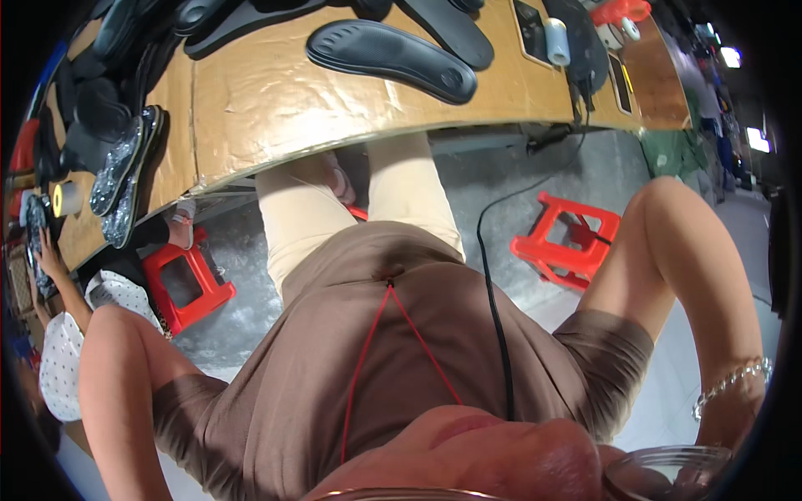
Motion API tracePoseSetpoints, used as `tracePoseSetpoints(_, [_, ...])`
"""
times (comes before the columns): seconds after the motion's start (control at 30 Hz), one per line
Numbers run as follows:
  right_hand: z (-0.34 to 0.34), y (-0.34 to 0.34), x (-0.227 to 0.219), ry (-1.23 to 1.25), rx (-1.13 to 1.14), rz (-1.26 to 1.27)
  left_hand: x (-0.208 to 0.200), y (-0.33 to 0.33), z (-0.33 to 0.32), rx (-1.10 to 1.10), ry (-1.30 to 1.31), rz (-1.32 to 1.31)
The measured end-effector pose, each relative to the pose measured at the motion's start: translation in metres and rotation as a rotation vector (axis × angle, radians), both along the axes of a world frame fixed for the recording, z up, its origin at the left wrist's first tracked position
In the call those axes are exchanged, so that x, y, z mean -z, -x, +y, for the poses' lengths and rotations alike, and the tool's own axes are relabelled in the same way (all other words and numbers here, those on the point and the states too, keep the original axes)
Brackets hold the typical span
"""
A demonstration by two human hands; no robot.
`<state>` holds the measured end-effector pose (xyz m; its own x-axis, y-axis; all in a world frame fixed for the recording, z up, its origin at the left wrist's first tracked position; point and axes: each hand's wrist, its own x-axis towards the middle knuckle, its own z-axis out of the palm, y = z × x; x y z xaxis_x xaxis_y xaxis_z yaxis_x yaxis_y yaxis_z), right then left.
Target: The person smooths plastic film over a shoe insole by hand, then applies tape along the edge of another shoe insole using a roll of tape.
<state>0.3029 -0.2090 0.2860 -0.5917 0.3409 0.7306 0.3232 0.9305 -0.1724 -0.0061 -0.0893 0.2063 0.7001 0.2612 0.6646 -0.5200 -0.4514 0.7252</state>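
black insole (391, 60) on brown table (267, 100), beside dark insoles (447, 32); arms (697, 242) bent

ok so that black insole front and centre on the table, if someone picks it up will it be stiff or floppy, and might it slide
The black insole is probably semi-stiff: it seems to hold its moulded shape. Its thin body suggests it's light for its size. Lying flat, it seems unlikely to roll, but might slide on the shiny table.

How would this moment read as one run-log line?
left hand: out of view; right hand: partly visible, grip unclear; central black insole: lying on table
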Motion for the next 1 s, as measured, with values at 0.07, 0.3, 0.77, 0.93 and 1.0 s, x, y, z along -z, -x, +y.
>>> tracePoseSetpoints(0.07, [0.009, 0.012, 0.013, 0.063, 0.004, -0.071, -0.002, 0.003, -0.003, -0.013, 0.002, 0.005])
tracePoseSetpoints(0.3, [0.012, 0.018, 0.037, 0.143, 0.042, -0.089, -0.009, 0.016, -0.012, -0.067, -0.024, 0.058])
tracePoseSetpoints(0.77, [-0.014, 0.002, 0.101, 0.232, 0.284, -0.046, 0.009, 0.033, -0.04, -0.168, -0.076, 0.086])
tracePoseSetpoints(0.93, [-0.014, 0.007, 0.117, 0.222, 0.298, -0.047, 0.003, 0.052, -0.063, -0.281, -0.141, 0.142])
tracePoseSetpoints(1.0, [-0.014, 0.007, 0.121, 0.218, 0.3, -0.046, 0.004, 0.056, -0.07, -0.307, -0.159, 0.147])
